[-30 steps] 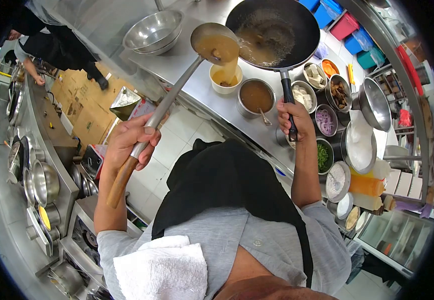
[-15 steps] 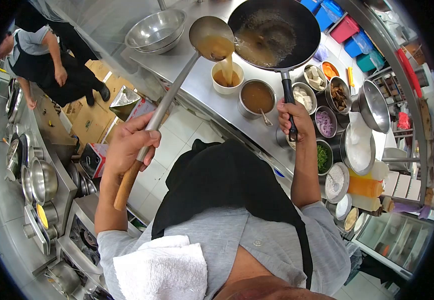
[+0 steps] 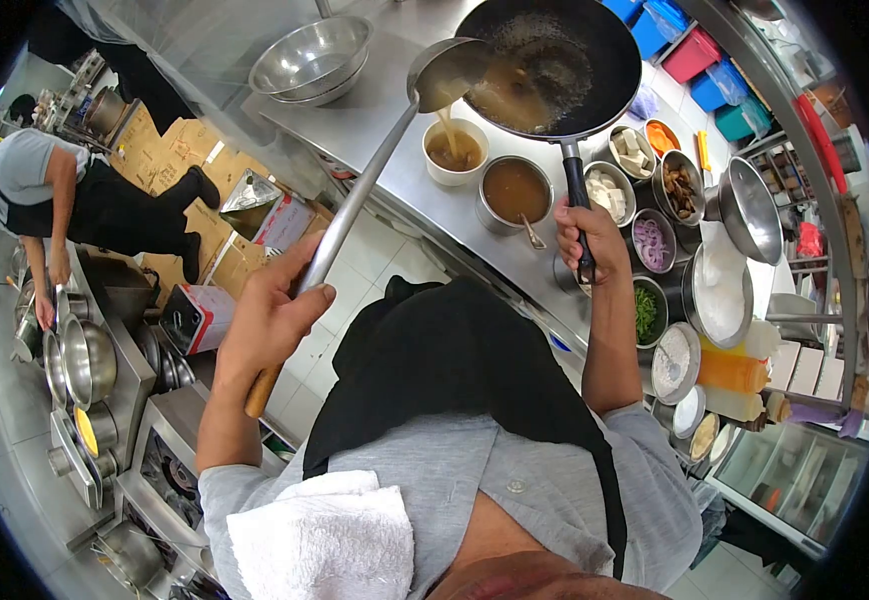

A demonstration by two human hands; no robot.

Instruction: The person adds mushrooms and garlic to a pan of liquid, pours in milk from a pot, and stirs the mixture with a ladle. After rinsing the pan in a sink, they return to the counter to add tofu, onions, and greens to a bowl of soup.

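Observation:
My left hand (image 3: pixel 280 310) is closed around the wooden-ended handle of a large metal ladle (image 3: pixel 447 75). The ladle's bowl is tilted at the edge of a black wok (image 3: pixel 610 60), and brown broth runs from it into a white bowl (image 3: pixel 450 179) below. Closed on the wok's black handle is my right hand (image 3: pixel 595 235). Brown liquid with foamy residue lies in the wok. Between the white bowl and my right hand stands a metal pot (image 3: pixel 516 232) of brown sauce with a spoon in it.
On the right stand several metal containers, including sliced onion (image 3: pixel 652 245), chopped greens (image 3: pixel 645 312) and white powder (image 3: pixel 673 362). Stacked metal bowls (image 3: pixel 312 60) sit at the back left. Beyond a walkway, a co-worker (image 3: pixel 65 190) leans over the left counter.
The ladle has moved right and tipped further, with a thinner stream now falling. My left hand has shifted slightly. My right hand stays put. The co-worker has moved left and bent over.

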